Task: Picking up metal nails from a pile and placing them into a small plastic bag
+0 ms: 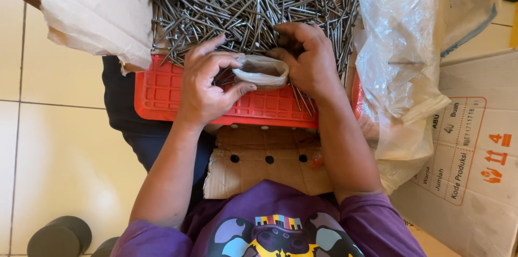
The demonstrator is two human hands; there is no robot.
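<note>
A big heap of long steel nails [243, 3] fills a red plastic crate [162, 92] in front of me. My left hand [208, 81] pinches one side of a small clear plastic bag [261, 70] held open at the crate's near edge. My right hand [307, 60] grips the bag's other side, its fingers curled into the nails at the edge of the heap. Some nails lie under the bag and stick out below my right hand.
Torn brown cardboard [91, 14] covers the crate's left side. Crumpled clear plastic sheeting [399, 57] lies right of the crate. A printed cardboard box [475, 154] stands at the right. Perforated cardboard [264, 160] rests on my lap. A dark cylinder [59, 235] sits on the tiled floor.
</note>
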